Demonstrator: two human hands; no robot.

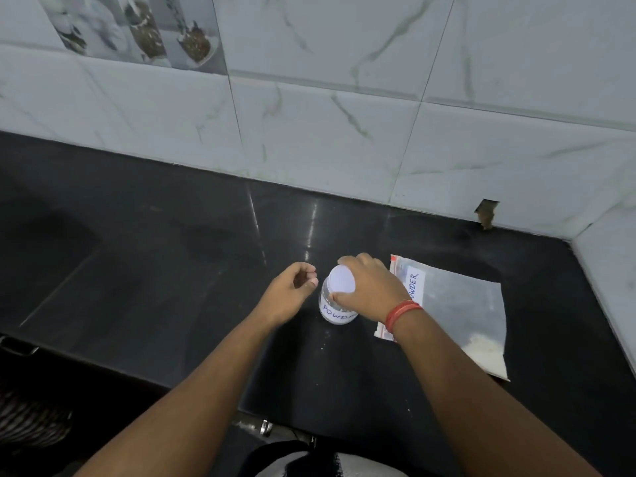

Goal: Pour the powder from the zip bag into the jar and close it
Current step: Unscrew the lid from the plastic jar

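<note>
A small clear jar point(335, 313) with a white "POWDER" label stands on the black counter point(172, 256). A white lid point(341, 278) sits on its top, and my right hand point(370, 287) grips that lid from the right, thumb at the front and fingers at the back. My left hand point(292, 287) hovers just left of the jar with fingers loosely curled and holds nothing; whether a fingertip touches the jar is unclear. The zip bag point(454, 311), labelled "POWDER", lies flat to the right, with a little pale powder in its near corner.
White marble-look wall tiles point(344, 115) rise behind the counter and along its right end. A few powder specks lie in front of the jar. The counter's front edge runs below my forearms, with dark cloth and metal fittings beneath it.
</note>
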